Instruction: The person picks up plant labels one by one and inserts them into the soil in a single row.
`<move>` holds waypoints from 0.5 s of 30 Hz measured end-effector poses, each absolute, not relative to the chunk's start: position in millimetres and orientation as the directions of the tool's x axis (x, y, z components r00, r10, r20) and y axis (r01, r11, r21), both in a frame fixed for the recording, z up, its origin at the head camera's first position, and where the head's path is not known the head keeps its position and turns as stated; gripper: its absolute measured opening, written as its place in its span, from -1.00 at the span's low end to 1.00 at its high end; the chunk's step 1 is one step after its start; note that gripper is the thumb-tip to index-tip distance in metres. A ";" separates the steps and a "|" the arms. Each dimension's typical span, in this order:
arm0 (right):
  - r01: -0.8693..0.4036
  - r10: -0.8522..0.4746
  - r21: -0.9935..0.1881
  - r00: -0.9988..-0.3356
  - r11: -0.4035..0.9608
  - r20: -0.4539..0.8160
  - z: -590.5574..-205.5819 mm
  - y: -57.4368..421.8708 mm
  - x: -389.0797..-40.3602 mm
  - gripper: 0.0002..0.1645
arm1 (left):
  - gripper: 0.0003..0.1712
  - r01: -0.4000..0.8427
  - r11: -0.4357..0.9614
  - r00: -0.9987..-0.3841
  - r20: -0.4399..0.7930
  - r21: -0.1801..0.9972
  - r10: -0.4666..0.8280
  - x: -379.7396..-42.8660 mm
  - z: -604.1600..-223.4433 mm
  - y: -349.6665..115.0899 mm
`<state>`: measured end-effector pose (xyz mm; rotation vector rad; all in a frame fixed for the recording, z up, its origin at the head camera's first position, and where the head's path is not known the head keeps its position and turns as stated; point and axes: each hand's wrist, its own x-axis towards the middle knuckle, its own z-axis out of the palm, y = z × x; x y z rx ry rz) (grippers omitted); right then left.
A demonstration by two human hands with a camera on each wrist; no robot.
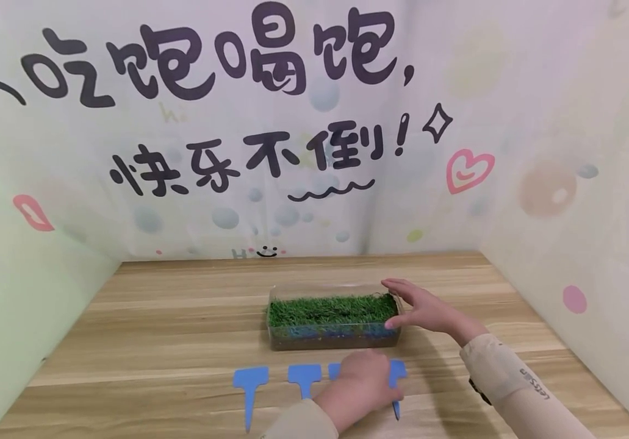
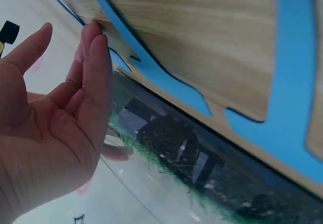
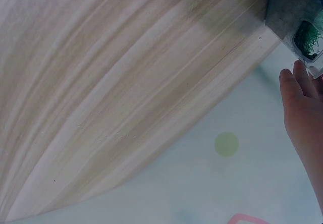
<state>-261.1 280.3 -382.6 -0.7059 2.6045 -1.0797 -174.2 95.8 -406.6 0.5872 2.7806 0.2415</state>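
Note:
A clear rectangular box (image 1: 283, 339) holds dark material topped with green artificial grass (image 1: 325, 310). In the head view my right hand (image 1: 426, 311) is at the box's right end, thumb by the front wall and fingers along the back. The right wrist view shows these fingers (image 3: 290, 85) fairly straight beside the box's corner. In front of the box, several blue T-shaped plant labels (image 1: 251, 377) lie in a row. My left hand (image 1: 359, 384) is over the labels towards the right, partly covering one; its fingers (image 2: 98, 82) are extended, with the thumb apart.
The wooden tabletop (image 1: 155, 323) runs back to a printed white wall sheet (image 1: 226, 122). Side sheets border the table at left and right. A dark band (image 1: 480, 390) shows on my right wrist.

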 end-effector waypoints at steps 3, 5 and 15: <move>-0.342 -0.516 -0.716 -0.856 0.609 -0.030 -383.8 281.0 -261.8 0.12 | -0.48 0.364 0.923 -0.890 -0.246 0.129 0.385 -173.5 -409.4 104.4; -0.342 -0.516 -0.716 -0.856 0.609 -0.029 -384.5 281.0 -262.1 0.12 | -0.47 0.363 0.929 -0.897 -0.244 0.072 0.369 -172.7 -410.5 109.3; -0.354 -0.521 -0.714 -0.853 0.604 -0.017 -384.9 281.2 -262.1 0.12 | -0.87 0.376 0.926 -0.918 -0.140 -0.015 0.371 -166.9 -414.0 112.3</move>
